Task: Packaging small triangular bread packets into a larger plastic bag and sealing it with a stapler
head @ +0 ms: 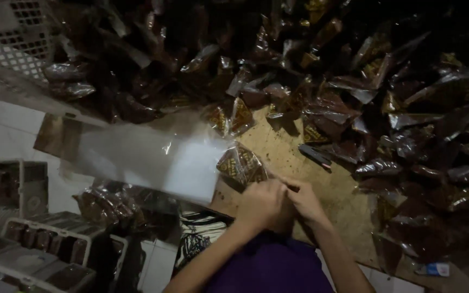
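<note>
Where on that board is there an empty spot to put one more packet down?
Bare board shows between the hands and the big packet heap, around the small dark tool. The far and right sides are crowded with packets, and the clear plastic bag covers the left edge.

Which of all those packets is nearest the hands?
The gold-patterned packet just above the left hand, beside the clear bag. The dark packets in the heap lie farther off across the board.

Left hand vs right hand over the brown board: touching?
Touching. The head view shows the left hand pressed against the right hand, fingers overlapping with no gap, just below a small clear packet of brown filling.
</note>
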